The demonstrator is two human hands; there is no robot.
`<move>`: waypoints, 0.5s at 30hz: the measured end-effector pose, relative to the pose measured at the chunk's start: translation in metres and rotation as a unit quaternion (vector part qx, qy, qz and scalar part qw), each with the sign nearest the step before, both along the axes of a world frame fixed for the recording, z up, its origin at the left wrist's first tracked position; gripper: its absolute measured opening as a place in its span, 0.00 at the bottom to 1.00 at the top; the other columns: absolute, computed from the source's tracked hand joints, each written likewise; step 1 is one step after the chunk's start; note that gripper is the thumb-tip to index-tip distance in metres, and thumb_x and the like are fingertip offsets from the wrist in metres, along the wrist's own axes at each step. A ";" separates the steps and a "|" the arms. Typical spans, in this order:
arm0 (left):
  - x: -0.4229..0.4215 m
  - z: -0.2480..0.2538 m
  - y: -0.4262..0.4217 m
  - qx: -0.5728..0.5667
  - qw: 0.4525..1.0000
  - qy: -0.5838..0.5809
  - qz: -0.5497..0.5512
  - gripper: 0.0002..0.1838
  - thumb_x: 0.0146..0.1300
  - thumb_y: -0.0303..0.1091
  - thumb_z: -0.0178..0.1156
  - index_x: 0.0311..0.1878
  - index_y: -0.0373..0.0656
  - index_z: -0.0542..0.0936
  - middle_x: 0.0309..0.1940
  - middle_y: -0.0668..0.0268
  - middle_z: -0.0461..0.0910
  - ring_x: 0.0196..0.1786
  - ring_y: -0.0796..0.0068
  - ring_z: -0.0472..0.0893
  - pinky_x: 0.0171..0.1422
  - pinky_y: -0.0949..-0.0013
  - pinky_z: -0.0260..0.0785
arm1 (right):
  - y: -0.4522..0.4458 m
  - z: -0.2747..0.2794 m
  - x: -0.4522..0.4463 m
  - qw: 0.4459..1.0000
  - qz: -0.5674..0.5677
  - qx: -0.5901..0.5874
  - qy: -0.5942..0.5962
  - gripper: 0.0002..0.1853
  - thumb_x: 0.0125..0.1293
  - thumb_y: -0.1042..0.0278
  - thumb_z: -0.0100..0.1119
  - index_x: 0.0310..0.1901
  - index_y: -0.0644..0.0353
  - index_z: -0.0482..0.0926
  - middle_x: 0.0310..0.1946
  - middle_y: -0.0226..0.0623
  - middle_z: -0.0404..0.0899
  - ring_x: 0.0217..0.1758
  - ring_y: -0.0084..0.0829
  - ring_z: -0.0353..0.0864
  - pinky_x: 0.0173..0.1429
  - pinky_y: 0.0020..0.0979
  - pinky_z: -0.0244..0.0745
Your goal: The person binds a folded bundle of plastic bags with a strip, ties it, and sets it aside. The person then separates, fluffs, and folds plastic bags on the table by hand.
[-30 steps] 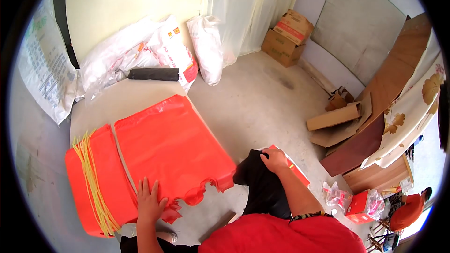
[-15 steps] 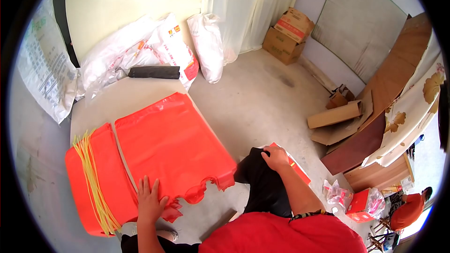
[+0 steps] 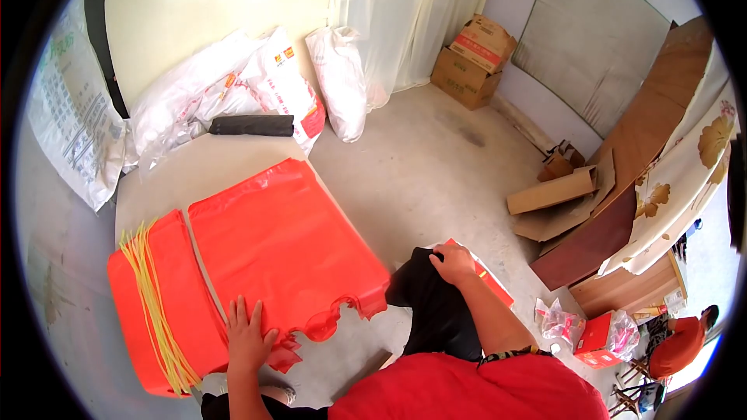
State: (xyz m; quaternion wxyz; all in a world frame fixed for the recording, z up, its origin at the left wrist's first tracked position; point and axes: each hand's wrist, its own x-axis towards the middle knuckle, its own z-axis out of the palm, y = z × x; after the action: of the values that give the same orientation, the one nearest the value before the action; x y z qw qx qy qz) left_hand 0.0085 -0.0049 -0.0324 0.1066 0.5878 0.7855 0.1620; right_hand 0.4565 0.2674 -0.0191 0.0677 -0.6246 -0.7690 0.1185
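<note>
My left hand (image 3: 249,337) lies flat, fingers spread, at the near edge of the red plastic sheets. Two stacks of them rest on the table: a large one (image 3: 280,241) with a ragged near edge, and a narrower one (image 3: 175,295) to its left, with a thin gap between. A bundle of yellow strips (image 3: 153,311) lies across the narrower stack. My right hand (image 3: 454,264) rests on my black-clad knee (image 3: 424,288), fingers slightly bent and holding nothing that I can see.
A black roll (image 3: 251,125) lies at the far edge of the table (image 3: 210,162). White sacks (image 3: 338,82) stand behind it. Cardboard boxes (image 3: 467,78), folded cardboard (image 3: 552,190) and a red box (image 3: 595,340) are on the floor. Another person (image 3: 675,348) sits at the far right.
The whole view has shifted very slightly. Both hands have stayed in place, and the red stacks have not moved.
</note>
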 end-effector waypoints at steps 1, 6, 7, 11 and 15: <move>-0.002 -0.005 -0.001 0.006 1.000 0.001 -0.001 0.41 0.61 0.46 0.70 0.76 0.46 0.70 0.83 0.45 0.51 0.84 0.40 0.49 0.84 0.41 0.49 | -0.001 -0.001 0.000 1.000 -0.002 0.001 0.001 0.16 0.68 0.52 0.62 0.51 0.50 0.87 0.49 0.41 0.88 0.58 0.45 0.83 0.64 0.44 0.77; -0.002 -0.006 0.001 0.007 1.000 0.001 -0.002 0.41 0.61 0.48 0.71 0.76 0.47 0.71 0.83 0.46 0.52 0.84 0.40 0.50 0.83 0.40 0.49 | 0.003 -0.006 0.005 1.000 0.017 0.009 -0.010 0.18 0.72 0.50 0.57 0.48 0.53 0.87 0.50 0.41 0.86 0.56 0.47 0.83 0.62 0.46 0.78; -0.003 -0.008 0.000 0.009 1.000 0.000 -0.003 0.41 0.61 0.48 0.70 0.76 0.47 0.70 0.83 0.46 0.52 0.84 0.40 0.50 0.83 0.40 0.49 | 0.002 -0.006 0.005 1.000 0.016 0.011 -0.009 0.18 0.72 0.50 0.57 0.48 0.53 0.87 0.50 0.41 0.86 0.56 0.47 0.83 0.62 0.46 0.78; -0.003 -0.004 -0.001 0.003 1.000 0.000 -0.004 0.41 0.61 0.48 0.70 0.77 0.47 0.70 0.83 0.46 0.52 0.84 0.40 0.50 0.83 0.39 0.48 | 0.001 -0.005 0.003 1.000 0.010 0.008 -0.004 0.16 0.70 0.51 0.60 0.50 0.51 0.87 0.48 0.40 0.88 0.57 0.46 0.83 0.63 0.45 0.77; 0.001 0.002 -0.001 -0.015 1.000 0.017 0.012 0.41 0.62 0.48 0.70 0.77 0.47 0.69 0.83 0.47 0.51 0.85 0.42 0.50 0.84 0.38 0.46 | 0.004 -0.014 0.006 1.000 0.012 0.026 0.008 0.17 0.68 0.52 0.62 0.52 0.51 0.87 0.48 0.41 0.88 0.57 0.46 0.83 0.64 0.45 0.76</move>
State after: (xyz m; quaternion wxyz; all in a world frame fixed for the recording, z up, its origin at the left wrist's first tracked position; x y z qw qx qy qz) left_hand 0.0098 -0.0057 -0.0303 0.1000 0.5793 0.7966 0.1409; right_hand 0.4626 0.2712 -0.0331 0.0887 -0.6127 -0.7784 0.1039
